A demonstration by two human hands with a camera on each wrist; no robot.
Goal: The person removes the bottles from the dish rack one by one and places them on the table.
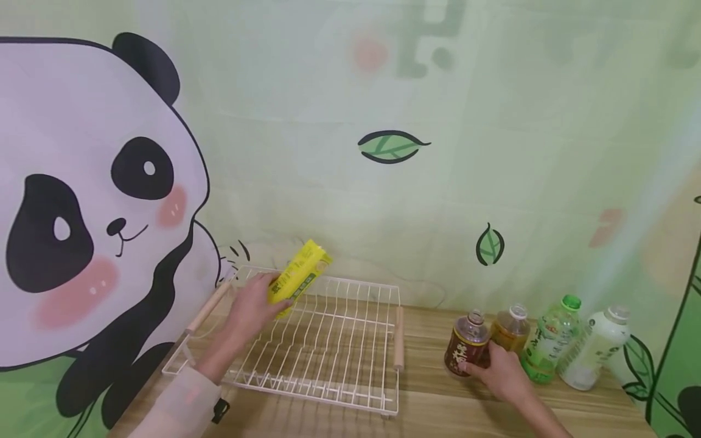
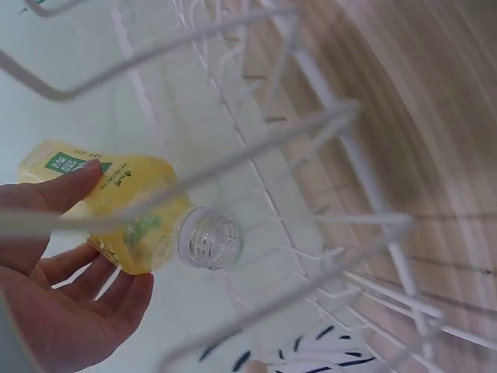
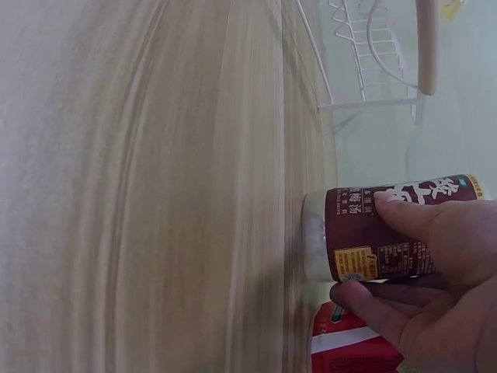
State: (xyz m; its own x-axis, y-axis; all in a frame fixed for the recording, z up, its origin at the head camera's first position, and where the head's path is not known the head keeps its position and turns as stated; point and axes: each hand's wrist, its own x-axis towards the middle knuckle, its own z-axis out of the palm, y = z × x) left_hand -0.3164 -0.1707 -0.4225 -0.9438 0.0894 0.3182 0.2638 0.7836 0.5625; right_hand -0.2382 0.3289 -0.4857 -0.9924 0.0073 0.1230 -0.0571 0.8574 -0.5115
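Observation:
My left hand (image 1: 254, 307) holds a yellow-labelled plastic bottle (image 1: 300, 272) over the wire rack (image 1: 323, 337). The bottle is tilted bottom-up. Its clear, capless neck (image 2: 210, 239) points down toward the rack's wires in the left wrist view. On the right, my right hand (image 1: 501, 371) grips a dark red-labelled bottle (image 1: 465, 347), thumb on its label and fingers around the far side. That bottle stands upright on the wooden table, its clear base (image 3: 314, 237) at the tabletop.
Beside the dark red bottle stand an amber bottle (image 1: 509, 331), a green-capped bottle (image 1: 550, 340) and a white bottle (image 1: 594, 350). The rack has wooden side handles (image 1: 398, 337) and rests on the wooden table (image 1: 438, 404). Behind hangs a panda-printed cloth (image 1: 306, 201).

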